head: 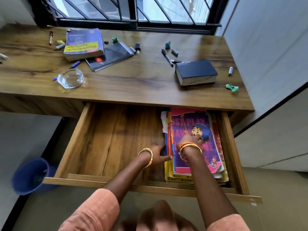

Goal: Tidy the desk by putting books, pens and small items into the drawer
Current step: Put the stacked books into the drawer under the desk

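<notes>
So, done: stack of books [196, 144] in the drawer [106, 140]
left: thick books, pens, bits on table [133, 80] — most of it
fingers: left hand [159, 155] pinching stack edge, right hand [191, 139] resting flat on top

Three books [84, 43] on desk; three green wads [232, 88].

Round blue plastic bin [30, 175]: on the grey floor [25, 135], lower left, below the bench edge. Black-framed window with diagonal bars [133, 12]: behind the bench. White wall panel with black trim [270, 52]: at right.
</notes>
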The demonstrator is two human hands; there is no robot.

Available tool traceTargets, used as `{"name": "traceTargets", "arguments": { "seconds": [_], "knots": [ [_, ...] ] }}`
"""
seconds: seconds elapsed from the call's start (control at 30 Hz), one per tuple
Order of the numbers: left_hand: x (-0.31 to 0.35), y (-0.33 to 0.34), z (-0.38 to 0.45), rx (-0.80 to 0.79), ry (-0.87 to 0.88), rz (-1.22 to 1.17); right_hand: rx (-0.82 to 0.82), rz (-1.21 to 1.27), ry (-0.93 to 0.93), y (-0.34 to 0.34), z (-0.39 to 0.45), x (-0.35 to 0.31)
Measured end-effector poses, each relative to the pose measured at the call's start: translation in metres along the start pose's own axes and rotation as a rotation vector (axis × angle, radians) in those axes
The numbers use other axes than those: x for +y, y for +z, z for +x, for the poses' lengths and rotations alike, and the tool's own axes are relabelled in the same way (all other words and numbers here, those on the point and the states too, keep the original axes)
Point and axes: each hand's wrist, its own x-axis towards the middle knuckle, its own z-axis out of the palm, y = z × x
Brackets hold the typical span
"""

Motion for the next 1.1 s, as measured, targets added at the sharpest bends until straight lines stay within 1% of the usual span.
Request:
{"name": "traceTargets", "arguments": {
  "seconds": [0.03, 0.1, 0.13, 0.2, 0.23, 0.3, 0.43, 0.53, 0.67, 0.73, 0.83, 0.9, 1.0, 1.03, 1.1],
  "knots": [
    [-0.006, -0.007, -0.006, 0.028, 0.042, -0.023, 0.079, 0.063, -0.027, 0.003, -0.001, -0.006],
    [-0.024, -0.026, -0.021, 0.17, 0.118, -0.079, 0.297, 0.285, -0.193, 0.017, -0.008, -0.029],
    [-0.033, -0.036, -0.03, 0.272, 0.167, -0.119, 0.396, 0.427, -0.304, 0.023, -0.015, -0.042],
    [-0.064, -0.064, -0.052, 0.511, 0.246, -0.171, 0.524, 0.658, -0.503, 0.036, -0.035, -0.082],
    [-0.078, -0.078, -0.064, 0.61, 0.255, -0.171, 0.557, 0.725, -0.568, 0.04, -0.044, -0.102],
    [-0.119, -0.11, -0.085, 0.754, 0.241, -0.169, 0.573, 0.803, -0.651, 0.053, -0.067, -0.155],
    [-0.215, -0.185, -0.121, 0.9, 0.175, -0.224, 0.544, 0.915, -0.698, 0.079, -0.11, -0.268],
    [-0.261, -0.238, -0.136, 0.913, 0.105, -0.246, 0.514, 0.944, -0.677, 0.081, -0.13, -0.333],
    [-0.296, -0.305, -0.126, 0.888, 0.065, -0.287, 0.417, 1.007, -0.509, 0.063, -0.128, -0.403],
    [-0.303, -0.336, -0.109, 0.874, 0.066, -0.334, 0.31, 1.106, -0.415, 0.051, -0.107, -0.435],
    [-0.308, -0.379, -0.074, 0.828, 0.075, -0.343, 0.178, 1.238, -0.314, 0.046, -0.029, -0.469],
    [-0.306, -0.41, -0.048, 0.792, 0.083, -0.323, 0.15, 1.202, -0.277, 0.028, -0.015, -0.489],
    [-0.298, -0.455, -0.008, 0.769, 0.085, -0.309, 0.134, 1.07, -0.29, 0.007, 0.004, -0.513],
    [-0.294, -0.467, 0.008, 0.756, 0.095, -0.311, 0.12, 1.085, -0.296, 0.003, 0.018, -0.52],
    [-0.285, -0.491, 0.041, 0.724, 0.112, -0.303, 0.04, 1.181, -0.246, 0.002, 0.067, -0.531]
  ]
}}
